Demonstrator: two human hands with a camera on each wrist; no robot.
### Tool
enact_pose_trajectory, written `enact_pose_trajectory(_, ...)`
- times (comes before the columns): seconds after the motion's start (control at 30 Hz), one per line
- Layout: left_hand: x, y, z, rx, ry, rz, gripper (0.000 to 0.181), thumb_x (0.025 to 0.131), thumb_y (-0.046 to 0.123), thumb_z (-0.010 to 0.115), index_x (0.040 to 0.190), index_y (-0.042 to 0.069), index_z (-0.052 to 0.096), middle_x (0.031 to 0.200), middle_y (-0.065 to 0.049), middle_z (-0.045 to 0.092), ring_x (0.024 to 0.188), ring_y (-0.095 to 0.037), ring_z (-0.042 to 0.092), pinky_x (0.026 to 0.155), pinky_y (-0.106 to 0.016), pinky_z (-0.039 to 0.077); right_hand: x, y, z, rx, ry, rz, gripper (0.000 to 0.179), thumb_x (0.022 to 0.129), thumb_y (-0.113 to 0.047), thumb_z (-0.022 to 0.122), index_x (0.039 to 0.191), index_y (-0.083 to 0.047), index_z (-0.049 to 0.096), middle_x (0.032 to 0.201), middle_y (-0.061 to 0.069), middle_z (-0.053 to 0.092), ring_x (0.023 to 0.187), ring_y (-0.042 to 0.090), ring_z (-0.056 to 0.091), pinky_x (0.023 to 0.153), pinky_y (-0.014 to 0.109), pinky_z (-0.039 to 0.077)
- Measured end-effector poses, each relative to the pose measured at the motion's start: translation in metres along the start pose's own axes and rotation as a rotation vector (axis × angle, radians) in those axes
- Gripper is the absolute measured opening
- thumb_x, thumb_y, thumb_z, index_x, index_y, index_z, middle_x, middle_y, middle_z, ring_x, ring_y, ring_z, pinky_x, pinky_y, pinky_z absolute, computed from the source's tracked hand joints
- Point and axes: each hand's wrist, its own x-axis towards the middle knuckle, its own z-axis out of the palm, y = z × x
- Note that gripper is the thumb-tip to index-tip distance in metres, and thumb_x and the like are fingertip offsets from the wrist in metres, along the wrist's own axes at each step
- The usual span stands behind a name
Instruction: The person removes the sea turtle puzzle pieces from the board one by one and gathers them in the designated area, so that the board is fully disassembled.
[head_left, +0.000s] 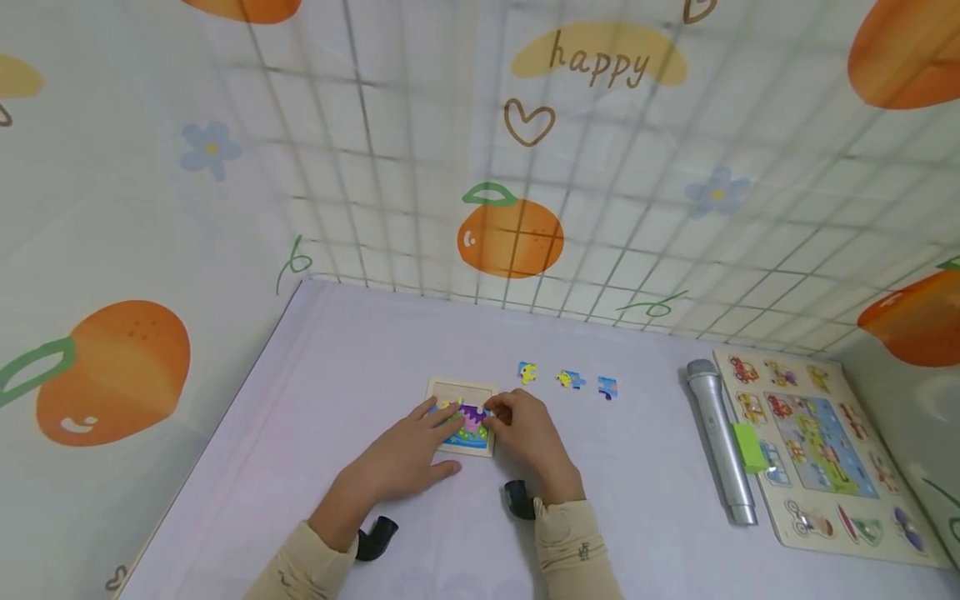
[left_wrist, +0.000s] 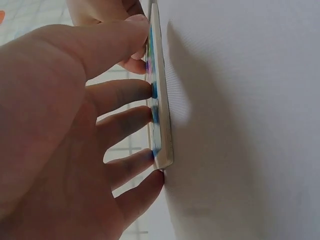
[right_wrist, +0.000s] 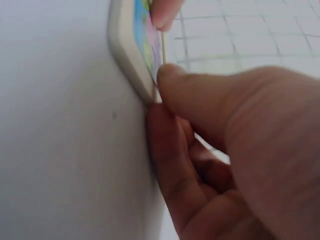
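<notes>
The board [head_left: 463, 392] lies flat on the white table [head_left: 360, 350], its lower part covered with coloured pieces and its upper strip showing wood. The left hand [head_left: 405, 454] rests on the left side of the board, its fingers spread and extended, some tips touching the coloured pieces. The right hand [head_left: 528, 429] has its fingers bent; thumb and forefinger pinch the right edge of the board. Whether a piece is also between them, I cannot tell.

Three loose pieces [head_left: 571, 379] lie in a row, beyond the board and to its right. Well to the right of the board lies a silver mic [head_left: 723, 446], a green block [head_left: 748, 448] against it, and farther a picture puzzle [head_left: 832, 537]. Behind the board hangs a cloth [head_left: 420, 183] with oranges.
</notes>
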Motion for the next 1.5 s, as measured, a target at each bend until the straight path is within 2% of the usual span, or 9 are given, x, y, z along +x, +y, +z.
enact_pose_trajectory(0.1, -0.001, 0.001, 0.0, -0.03, -0.017, 0.006, 0.065, 0.098, 0.042, 0.067, 0.155, 0.02, 0.046, 0.167, -0.005, 0.033, 0.158, -0.04, 0.018, 0.123, -0.058, 0.03, 0.002, -0.002, 0.002, -0.007, -0.006, 0.018, 0.016, 0.094, -0.015, 0.075, 0.108, -0.008, 0.073, 0.097, 0.003, 0.064, 0.087, 0.015, 0.061, 0.083, 0.034, 0.056)
enact_pose_trajectory(0.27, -0.003, 0.001, 0.001, -0.013, -0.039, 0.03, 0.059, 0.098, 0.042, 0.067, 0.152, 0.028, 0.05, 0.169, -0.007, 0.028, 0.157, -0.045, 0.014, 0.123, -0.059, 0.028, 0.002, -0.005, 0.002, -0.007, -0.013, 0.039, 0.015, 0.094, -0.014, 0.074, 0.108, -0.007, 0.072, 0.097, 0.004, 0.063, 0.087, 0.016, 0.061, 0.083, 0.035, 0.056)
enact_pose_trajectory(0.57, -0.004, 0.005, 0.0, -0.003, -0.023, 0.037, 0.057, 0.097, 0.042, 0.068, 0.15, 0.026, 0.054, 0.169, -0.009, 0.029, 0.156, -0.047, 0.016, 0.123, -0.059, 0.028, 0.002, -0.004, 0.003, -0.009, 0.005, 0.021, 0.014, 0.093, -0.013, 0.075, 0.105, -0.01, 0.07, 0.098, 0.003, 0.062, 0.088, 0.015, 0.059, 0.083, 0.034, 0.054)
enact_pose_trajectory(0.67, -0.005, 0.005, 0.0, -0.015, -0.026, 0.029, 0.057, 0.097, 0.043, 0.068, 0.15, 0.027, 0.054, 0.169, -0.008, 0.028, 0.156, -0.047, 0.016, 0.123, -0.06, 0.028, 0.001, -0.003, 0.002, 0.018, 0.01, 0.009, 0.014, 0.092, -0.011, 0.075, 0.104, -0.01, 0.069, 0.099, 0.004, 0.064, 0.088, 0.016, 0.06, 0.083, 0.036, 0.055)
enact_pose_trajectory(0.9, -0.005, 0.005, 0.001, -0.008, -0.021, 0.028, 0.056, 0.098, 0.044, 0.067, 0.15, 0.027, 0.054, 0.169, -0.007, 0.028, 0.156, -0.046, 0.016, 0.123, -0.06, 0.028, -0.001, -0.002, 0.0, 0.119, 0.001, 0.056, 0.009, 0.094, -0.015, 0.073, 0.099, -0.018, 0.067, 0.093, -0.003, 0.07, 0.086, 0.013, 0.063, 0.085, 0.035, 0.055)
enact_pose_trajectory(1.07, -0.004, 0.004, 0.001, -0.003, -0.02, 0.021, 0.055, 0.098, 0.043, 0.067, 0.149, 0.027, 0.054, 0.169, -0.007, 0.029, 0.157, -0.045, 0.016, 0.123, -0.059, 0.028, 0.0, -0.002, 0.001, 0.147, 0.037, 0.055, 0.004, 0.096, -0.017, 0.071, 0.099, -0.018, 0.068, 0.088, -0.002, 0.069, 0.081, 0.013, 0.06, 0.078, 0.031, 0.05)
enact_pose_trajectory(1.5, -0.004, 0.006, 0.001, -0.013, -0.031, -0.004, 0.055, 0.098, 0.044, 0.066, 0.149, 0.029, 0.054, 0.168, -0.007, 0.03, 0.157, -0.043, 0.015, 0.125, -0.057, 0.027, 0.004, 0.009, -0.003, 0.188, 0.179, 0.235, 0.007, 0.098, -0.02, 0.067, 0.102, -0.017, 0.071, 0.088, 0.001, 0.065, 0.082, 0.018, 0.055, 0.069, 0.027, 0.045)
